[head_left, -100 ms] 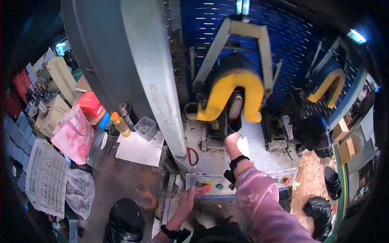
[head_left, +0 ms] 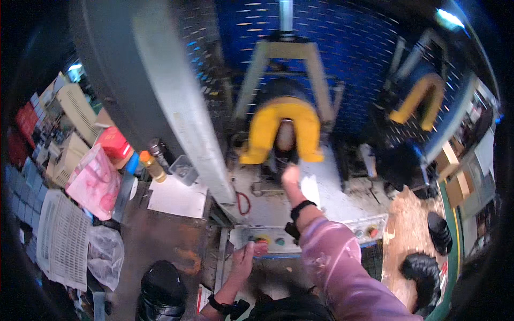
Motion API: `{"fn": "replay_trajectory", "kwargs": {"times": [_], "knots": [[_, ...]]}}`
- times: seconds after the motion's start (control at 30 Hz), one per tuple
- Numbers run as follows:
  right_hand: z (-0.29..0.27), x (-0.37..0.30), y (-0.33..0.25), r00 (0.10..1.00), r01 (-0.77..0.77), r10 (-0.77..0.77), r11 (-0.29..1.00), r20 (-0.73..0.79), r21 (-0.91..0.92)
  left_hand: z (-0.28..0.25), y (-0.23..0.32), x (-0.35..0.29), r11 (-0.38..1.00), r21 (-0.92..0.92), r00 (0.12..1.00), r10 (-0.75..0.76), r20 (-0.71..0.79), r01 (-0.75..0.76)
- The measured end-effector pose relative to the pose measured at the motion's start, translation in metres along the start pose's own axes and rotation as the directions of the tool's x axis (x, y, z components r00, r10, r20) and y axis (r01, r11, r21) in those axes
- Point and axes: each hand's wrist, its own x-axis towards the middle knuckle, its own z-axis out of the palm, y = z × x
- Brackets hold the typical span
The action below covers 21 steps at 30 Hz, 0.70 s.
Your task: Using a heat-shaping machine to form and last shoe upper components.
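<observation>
My right hand [head_left: 290, 176] reaches forward, closed at the near end of a dark shoe [head_left: 284, 158], its fingers partly hidden and blurred. The shoe lies inside a yellow U-shaped pad [head_left: 258, 128] on a machine, with a rounded, lighter part showing in the gap. My left hand [head_left: 244, 258] has its fingers stretched out over a red button [head_left: 261, 245] at the left of the control panel [head_left: 300, 236]. A green button [head_left: 280, 242] sits just right of those fingertips.
A second yellow-padded station [head_left: 420, 101] stands at right. Black boots [head_left: 423, 275] rest on a wooden board, and another black boot [head_left: 163, 289] is at lower left. A grey post [head_left: 176, 107] rises left of the machine. A bottle [head_left: 153, 167] and clear bin [head_left: 183, 170] stand beyond it.
The whole view has shifted slightly. Against the bench, the yellow pad and its frame sit lower. My left fingertips have come over the red button; my right hand stays at the shoe.
</observation>
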Motion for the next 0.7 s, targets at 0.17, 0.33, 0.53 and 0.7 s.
{"fn": "replay_trajectory", "kwargs": {"times": [0.17, 0.33, 0.53, 0.7], "knots": [[-0.139, -0.064, -0.051, 0.635, -0.772, 0.085, 0.112, 0.768, 0.626, 0.092, 0.096, -0.004, 0.964, 0.103, 0.969, 0.245, 0.025, -0.246], [-0.330, -0.146, 0.069, 0.604, -0.797, -0.072, -0.059, 0.793, 0.602, 0.251, 0.154, 0.050, 0.546, 0.343, 0.640, 0.705, 0.305, -0.765], [-0.461, -0.186, 0.194, 0.705, -0.694, 0.125, -0.082, 0.698, 0.715, 0.344, 0.172, 0.103, 0.101, 0.795, 0.461, 0.855, 0.238, -0.598], [-0.539, -0.177, 0.232, 0.926, -0.343, 0.225, 0.159, 0.304, 0.926, 0.344, 0.159, 0.046, -0.087, 0.766, 0.270, 0.906, 0.326, -0.636]]}}
